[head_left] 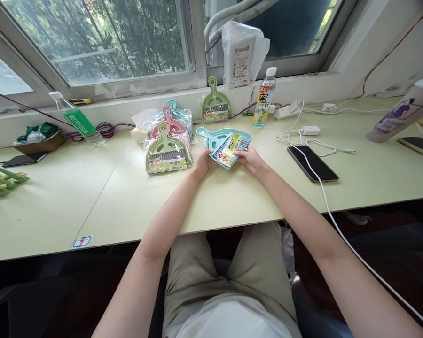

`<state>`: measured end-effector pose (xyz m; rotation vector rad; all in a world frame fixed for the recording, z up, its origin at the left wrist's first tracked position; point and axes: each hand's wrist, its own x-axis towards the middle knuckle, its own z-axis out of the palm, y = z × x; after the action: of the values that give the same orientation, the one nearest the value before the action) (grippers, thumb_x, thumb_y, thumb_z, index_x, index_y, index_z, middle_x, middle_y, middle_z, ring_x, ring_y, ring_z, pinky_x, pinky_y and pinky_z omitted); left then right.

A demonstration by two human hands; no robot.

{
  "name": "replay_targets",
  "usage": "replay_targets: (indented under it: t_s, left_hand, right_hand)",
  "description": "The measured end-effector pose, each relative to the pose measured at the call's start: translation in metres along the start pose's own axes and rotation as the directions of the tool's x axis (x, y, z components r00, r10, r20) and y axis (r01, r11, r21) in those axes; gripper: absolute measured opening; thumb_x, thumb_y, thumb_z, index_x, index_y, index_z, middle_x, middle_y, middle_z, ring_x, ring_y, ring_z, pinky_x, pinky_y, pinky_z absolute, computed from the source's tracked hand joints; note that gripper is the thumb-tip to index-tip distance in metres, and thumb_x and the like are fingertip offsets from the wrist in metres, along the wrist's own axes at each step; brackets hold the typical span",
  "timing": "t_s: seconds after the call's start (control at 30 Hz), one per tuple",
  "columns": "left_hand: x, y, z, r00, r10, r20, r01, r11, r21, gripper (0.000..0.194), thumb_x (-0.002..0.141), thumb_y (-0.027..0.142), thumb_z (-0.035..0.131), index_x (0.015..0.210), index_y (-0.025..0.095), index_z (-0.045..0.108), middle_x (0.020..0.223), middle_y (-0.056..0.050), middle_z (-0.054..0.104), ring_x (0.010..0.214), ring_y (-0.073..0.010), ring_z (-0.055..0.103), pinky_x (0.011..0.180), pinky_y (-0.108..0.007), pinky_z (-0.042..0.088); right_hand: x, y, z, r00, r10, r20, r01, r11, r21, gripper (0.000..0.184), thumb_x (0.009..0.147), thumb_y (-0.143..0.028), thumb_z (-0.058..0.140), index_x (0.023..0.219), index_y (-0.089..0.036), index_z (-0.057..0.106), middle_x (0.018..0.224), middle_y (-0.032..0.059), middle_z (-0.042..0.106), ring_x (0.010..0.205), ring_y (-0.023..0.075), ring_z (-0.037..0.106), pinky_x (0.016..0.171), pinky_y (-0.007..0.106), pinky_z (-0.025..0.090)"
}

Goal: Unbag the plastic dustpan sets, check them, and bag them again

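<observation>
Between my two hands is a light-blue dustpan and brush set (pixel 229 146), its handle tilted up to the left and a yellow-green label across the bristles. My left hand (pixel 203 162) grips its lower left edge, and my right hand (pixel 251 160) has hold of its right side. Just left of my left hand lies a stack of packaged sets, with a green dustpan and brush set (pixel 168 157) in front, a pink one (pixel 168 121) behind it and blue ones at the back. Another green set (pixel 215 105) leans against the wall below the window.
A lemon drink bottle (pixel 264 98) stands behind the set. To the right are a black phone (pixel 312 163), white cables, a power strip (pixel 289 110) and a leaning tumbler (pixel 402 110). At left are a tilted green-label bottle (pixel 78 119), a small box (pixel 42 141) and a tissue pack (pixel 141 131).
</observation>
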<state>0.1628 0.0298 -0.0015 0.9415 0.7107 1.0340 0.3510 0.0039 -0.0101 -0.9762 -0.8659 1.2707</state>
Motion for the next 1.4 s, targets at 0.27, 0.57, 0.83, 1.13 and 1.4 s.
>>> replay_targets:
  t_s: [0.27,0.57,0.83,1.13,1.4]
  left_hand:
    - [-0.003,0.001,0.003,0.999,0.029,0.026,-0.030,0.999,0.041,0.061,0.068,0.016,0.064,0.126,0.023,0.050,0.105,-0.004,0.069,0.092,-0.0190,0.068,0.087,-0.036,0.057]
    - [-0.002,-0.003,0.002,0.997,0.076,0.029,-0.079,0.990,0.117,0.081,0.058,0.006,0.075,0.133,0.023,0.046,0.113,-0.007,0.067,0.099,-0.0231,0.067,0.092,-0.042,0.055]
    - [0.004,-0.005,-0.001,0.998,0.053,-0.033,-0.051,0.996,0.073,0.074,0.059,0.002,0.071,0.127,0.021,0.049,0.105,-0.006,0.067,0.099,-0.0234,0.067,0.094,-0.045,0.055]
    - [0.007,-0.008,-0.004,0.999,0.035,-0.011,-0.034,0.996,0.084,0.078,0.057,0.004,0.074,0.129,0.023,0.048,0.109,-0.006,0.067,0.100,-0.0227,0.067,0.093,-0.042,0.056]
    - [0.009,-0.010,-0.006,0.999,0.038,-0.014,-0.036,0.994,0.101,0.081,0.055,0.006,0.077,0.129,0.023,0.049,0.111,-0.006,0.067,0.102,-0.0235,0.066,0.095,-0.043,0.054]
  right_hand:
    - [-0.003,-0.003,0.003,1.000,-0.002,-0.019,0.002,1.000,-0.003,0.033,0.069,-0.002,0.068,0.095,-0.019,0.056,0.102,0.0041,0.071,0.095,0.0202,0.070,0.087,0.036,0.062]
    - [-0.003,-0.002,0.002,1.000,0.004,-0.016,-0.004,1.000,0.007,0.031,0.072,-0.004,0.065,0.095,-0.020,0.054,0.100,0.0026,0.071,0.092,0.0180,0.070,0.084,0.033,0.062]
    - [-0.002,0.000,0.001,0.999,0.020,0.028,-0.021,1.000,0.016,0.033,0.072,-0.004,0.065,0.099,-0.020,0.055,0.105,0.0026,0.070,0.093,0.0172,0.069,0.082,0.031,0.063]
    - [-0.003,-0.004,0.004,0.997,0.066,-0.027,-0.065,0.997,0.032,0.025,0.078,-0.003,0.058,0.096,-0.020,0.056,0.101,0.0023,0.070,0.086,0.0146,0.069,0.078,0.028,0.063]
    - [-0.005,-0.005,0.004,0.997,0.065,-0.039,-0.064,0.998,0.009,0.019,0.082,-0.008,0.060,0.095,-0.020,0.056,0.098,0.0016,0.071,0.081,0.0137,0.069,0.078,0.028,0.063]
